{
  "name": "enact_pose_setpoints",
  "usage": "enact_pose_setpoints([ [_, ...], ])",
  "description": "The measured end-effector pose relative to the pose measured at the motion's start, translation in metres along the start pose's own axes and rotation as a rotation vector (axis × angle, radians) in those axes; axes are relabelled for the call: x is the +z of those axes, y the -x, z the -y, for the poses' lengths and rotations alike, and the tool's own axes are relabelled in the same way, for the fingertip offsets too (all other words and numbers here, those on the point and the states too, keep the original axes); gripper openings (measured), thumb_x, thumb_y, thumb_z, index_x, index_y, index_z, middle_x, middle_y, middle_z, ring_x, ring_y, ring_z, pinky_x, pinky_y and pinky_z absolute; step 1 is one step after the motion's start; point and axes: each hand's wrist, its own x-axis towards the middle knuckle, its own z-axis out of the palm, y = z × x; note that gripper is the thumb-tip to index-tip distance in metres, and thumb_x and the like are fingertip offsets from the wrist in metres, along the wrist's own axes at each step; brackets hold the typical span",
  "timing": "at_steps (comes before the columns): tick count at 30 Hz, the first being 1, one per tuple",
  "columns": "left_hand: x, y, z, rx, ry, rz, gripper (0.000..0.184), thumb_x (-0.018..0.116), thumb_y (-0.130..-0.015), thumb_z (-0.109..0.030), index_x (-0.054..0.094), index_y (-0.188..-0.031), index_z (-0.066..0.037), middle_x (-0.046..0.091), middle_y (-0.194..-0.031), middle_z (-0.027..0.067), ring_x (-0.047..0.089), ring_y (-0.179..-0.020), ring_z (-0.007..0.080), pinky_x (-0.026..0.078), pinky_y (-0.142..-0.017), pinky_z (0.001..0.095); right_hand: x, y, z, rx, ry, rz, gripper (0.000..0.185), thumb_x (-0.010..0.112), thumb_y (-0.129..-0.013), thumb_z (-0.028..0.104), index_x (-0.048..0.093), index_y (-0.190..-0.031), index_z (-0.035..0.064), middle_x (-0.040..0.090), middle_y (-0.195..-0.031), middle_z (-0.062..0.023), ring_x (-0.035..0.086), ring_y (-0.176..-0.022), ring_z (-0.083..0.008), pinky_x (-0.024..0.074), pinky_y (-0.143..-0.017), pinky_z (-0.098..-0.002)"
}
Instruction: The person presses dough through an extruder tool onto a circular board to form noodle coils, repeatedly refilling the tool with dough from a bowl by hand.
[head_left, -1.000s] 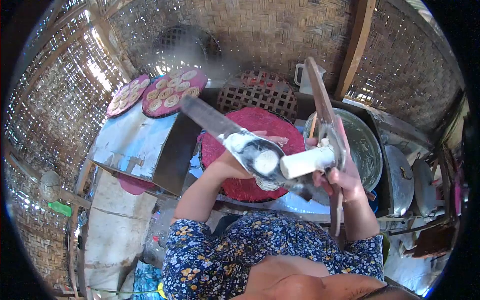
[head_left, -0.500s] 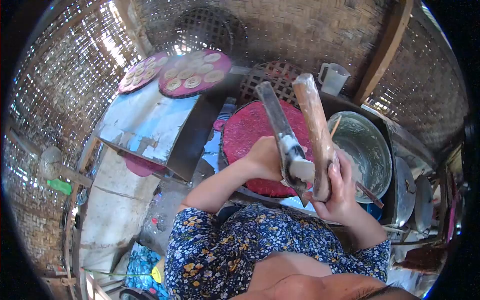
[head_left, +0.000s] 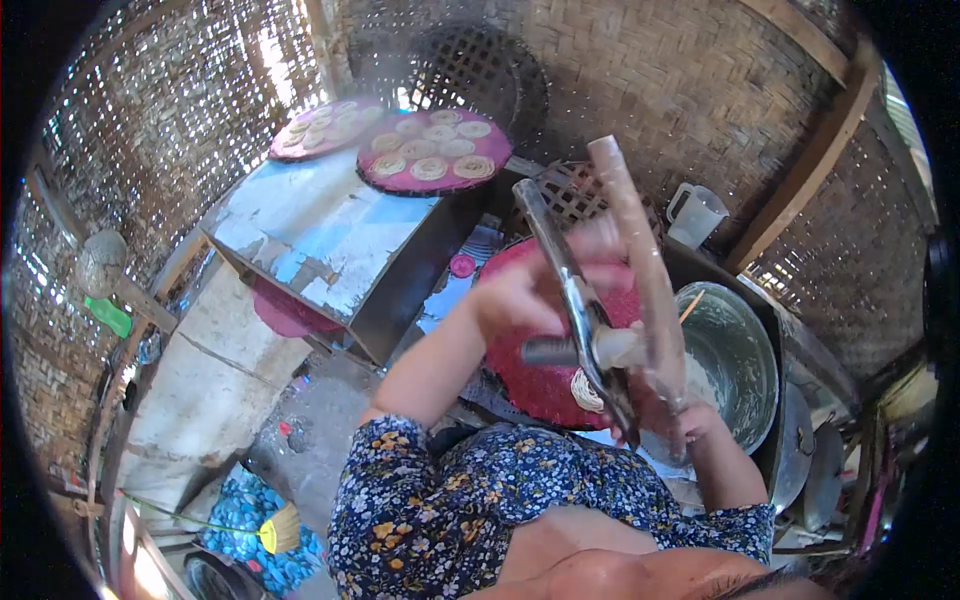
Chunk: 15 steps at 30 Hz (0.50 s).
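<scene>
Left hand (head_left: 540,285) at press's (head_left: 583,325) ten o'clock, blurred, finger state unclear; right hand (head_left: 692,420) curled around press, five o'clock.

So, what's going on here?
A person's right hand grips a long-handled tool above a round pink tray. The left hand is blurred beside the tool, so its grip is unclear. A pale coil lies on the tray. On a box to the left, two more pink trays carry similar coils.
</scene>
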Motion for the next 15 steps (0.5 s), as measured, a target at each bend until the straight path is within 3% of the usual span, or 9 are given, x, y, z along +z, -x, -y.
enact_pose_setpoints([
  [1,0.002,-0.015,-0.027,0.083,0.184,0.048,0.112,0.080,-0.053,-0.021,0.010,-0.139,-0.008,0.019,-0.142,0.0153,0.029,-0.125,0.0384,0.032,-0.098,0.0505,0.000,0.000,-0.002,0.013,-0.090,0.066,0.097,0.074,-0.055,0.037,0.026,-0.132,0.0023,0.049,-0.109,-0.0239,0.055,-0.096,-0.0310,0.0447,-0.079,-0.0405],
  [2,0.010,-0.025,-0.039,0.229,0.306,0.068,0.120,0.081,-0.052,-0.027,0.000,-0.140,-0.019,0.009,-0.145,0.0148,0.024,-0.126,0.0432,0.029,-0.097,0.0568,0.002,0.000,-0.002,0.037,-0.116,0.103,0.098,0.074,-0.055,0.040,0.026,-0.131,0.0005,0.049,-0.110,-0.0243,0.054,-0.096,-0.0317,0.0446,-0.079,-0.0399],
  [3,0.012,-0.033,-0.042,0.355,0.374,0.270,0.111,0.069,-0.049,-0.017,0.006,-0.140,-0.025,0.014,-0.144,0.0158,0.025,-0.125,0.0452,0.025,-0.101,0.0536,0.004,0.001,-0.001,0.063,-0.149,0.133,0.099,0.074,-0.055,0.042,0.027,-0.130,-0.0013,0.048,-0.111,-0.0246,0.054,-0.097,-0.0325,0.0444,-0.079,-0.0394],
  [4,0.015,-0.041,-0.046,0.406,0.360,0.426,0.112,0.069,-0.049,-0.015,0.005,-0.140,-0.026,0.012,-0.144,0.0174,0.022,-0.127,0.0456,0.023,-0.102,0.0533,0.004,0.003,0.001,0.089,-0.184,0.158,0.100,0.074,-0.054,0.045,0.028,-0.129,-0.0031,0.047,-0.112,-0.0249,0.053,-0.098,-0.0332,0.0443,-0.079,-0.0388],
  [5,0.020,-0.045,-0.048,0.425,0.352,0.470,0.109,0.067,-0.049,-0.012,0.008,-0.140,-0.025,0.020,-0.141,0.0179,0.025,-0.127,0.0422,0.025,-0.101,0.0524,-0.003,0.001,0.004,0.132,-0.158,0.213,0.102,0.080,-0.045,0.044,0.035,-0.127,0.0064,0.050,-0.107,-0.0224,0.053,-0.101,-0.0338,0.0461,-0.081,-0.0425],
  [8,0.007,-0.044,-0.051,0.404,0.112,0.151,0.104,0.064,-0.051,-0.009,0.011,-0.139,-0.024,0.031,-0.136,0.0170,0.030,-0.126,0.0368,0.028,-0.099,0.0511,-0.007,0.008,0.025,0.160,-0.069,0.108,0.105,0.075,-0.047,0.056,0.033,-0.130,0.0065,0.051,-0.104,-0.0214,0.053,-0.095,-0.0344,0.0457,-0.075,-0.0435],
  [9,-0.003,-0.040,-0.042,0.421,0.136,0.047,0.092,0.060,-0.055,-0.003,0.021,-0.136,-0.022,0.040,-0.129,0.0152,0.034,-0.123,0.0325,0.031,-0.097,0.0488,0.002,0.008,0.034,0.141,-0.090,-0.033,0.106,0.069,-0.050,0.060,0.032,-0.130,0.0016,0.052,-0.104,-0.0207,0.054,-0.092,-0.0322,0.0454,-0.072,-0.0431],
  [12,-0.050,-0.026,-0.005,0.376,0.313,-0.085,0.077,0.060,-0.063,-0.002,0.032,-0.132,-0.020,0.044,-0.126,0.0140,0.036,-0.122,0.0328,0.033,-0.097,0.0464,-0.025,0.004,0.030,0.203,-0.036,-0.069,0.096,0.062,-0.060,0.057,0.032,-0.131,-0.0003,0.051,-0.109,-0.0214,0.054,-0.092,-0.0305,0.0444,-0.075,-0.0418],
  [15,-0.079,-0.010,0.025,0.390,0.477,-0.179,0.058,0.063,-0.069,-0.007,0.045,-0.122,-0.019,0.050,-0.120,0.0126,0.041,-0.119,0.0329,0.037,-0.094,0.0457,-0.024,-0.007,0.030,0.261,-0.030,-0.131,0.087,0.063,-0.064,0.053,0.035,-0.127,0.0004,0.051,-0.107,-0.0208,0.056,-0.087,-0.0292,0.0434,-0.077,-0.0359],
])
